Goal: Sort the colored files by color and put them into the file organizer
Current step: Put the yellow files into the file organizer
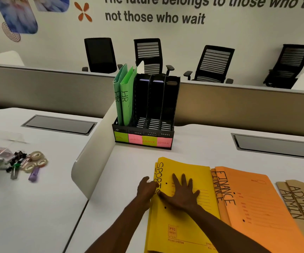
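Observation:
A black file organizer stands at the back of the desk with coloured labels along its front. Two green files marked HR stand in its leftmost slot; the other slots hold nothing. Two yellow files marked SPORTS lie stacked on the desk in front of me. My right hand lies flat on the top yellow file with fingers spread. My left hand grips the left edge of the yellow stack. Orange FINANCE files lie to the right, and brown ADMIN files further right.
A curved white divider separates this desk from the left one, where tape rolls, clips and a plastic bag lie. Grey cable hatches are set into both desks. Black office chairs stand behind the rear partition.

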`<state>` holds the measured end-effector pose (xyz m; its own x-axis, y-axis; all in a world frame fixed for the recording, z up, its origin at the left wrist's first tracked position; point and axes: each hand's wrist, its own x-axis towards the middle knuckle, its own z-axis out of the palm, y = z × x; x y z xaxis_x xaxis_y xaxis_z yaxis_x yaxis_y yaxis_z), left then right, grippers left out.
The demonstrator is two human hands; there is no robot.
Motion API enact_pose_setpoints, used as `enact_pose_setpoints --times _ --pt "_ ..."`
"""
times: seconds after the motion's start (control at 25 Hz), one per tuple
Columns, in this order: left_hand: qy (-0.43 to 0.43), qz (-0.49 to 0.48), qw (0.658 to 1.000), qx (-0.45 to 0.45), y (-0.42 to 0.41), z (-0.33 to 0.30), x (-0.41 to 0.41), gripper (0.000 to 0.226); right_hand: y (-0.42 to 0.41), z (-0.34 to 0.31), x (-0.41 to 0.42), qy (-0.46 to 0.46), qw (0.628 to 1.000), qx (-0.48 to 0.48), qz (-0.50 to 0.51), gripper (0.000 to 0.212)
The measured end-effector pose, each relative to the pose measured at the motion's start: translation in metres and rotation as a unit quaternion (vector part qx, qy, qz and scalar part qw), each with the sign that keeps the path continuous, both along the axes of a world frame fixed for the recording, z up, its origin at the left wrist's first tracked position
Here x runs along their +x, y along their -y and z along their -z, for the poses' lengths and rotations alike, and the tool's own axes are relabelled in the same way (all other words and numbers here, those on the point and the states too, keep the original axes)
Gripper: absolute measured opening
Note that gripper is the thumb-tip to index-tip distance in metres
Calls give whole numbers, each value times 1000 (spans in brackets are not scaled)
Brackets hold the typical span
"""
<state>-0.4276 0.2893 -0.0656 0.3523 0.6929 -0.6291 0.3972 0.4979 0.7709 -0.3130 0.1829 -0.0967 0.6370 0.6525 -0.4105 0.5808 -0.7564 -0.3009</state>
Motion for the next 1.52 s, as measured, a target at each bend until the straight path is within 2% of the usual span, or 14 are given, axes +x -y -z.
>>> enact_pose_setpoints --times 0.16,0.28,0.4,0.48,0.56,0.64,0.76,0.88,1.08,1.28,1.4,1.52 --pt "42 -41 994 -89 -13 -8 4 23 -7 -4 -2 -9 1000 17 -9 126" --pt "61 -31 993 -100 -22 -7 6 22 -12 -9 -1 -15 999 30 1 126" --pt "45 29 998 -15 -22 -4 11 26 -12 -10 3 -13 1000 16 -2 124" --pt "7 80 995 53 -18 -1 11 40 -13 -12 7 -10 1000 0 -11 118" --pt "-27 103 990 98 -13 1 10 56 -17 -18 12 -1 1000 1 -13 106" --pt "-43 90 988 117 -12 0 10 62 -25 -29 22 18 1000 14 -8 90" --pt "-9 69 992 106 -14 -7 8 46 -40 -50 38 22 997 70 0 71" --pt "50 61 992 102 -14 -19 6 41 -58 -74 49 9 988 154 -26 66" --pt "95 56 979 170 -12 -53 9 40 -91 -127 65 1 975 211 -62 60" --pt "135 64 960 239 -11 -97 9 42 -109 -179 72 -29 954 298 -22 47" --pt "145 78 946 278 -1 -117 9 46 -114 -209 68 -30 951 305 -42 43" --pt "147 75 930 329 5 -133 8 40 -115 -229 62 6 948 310 -78 40"
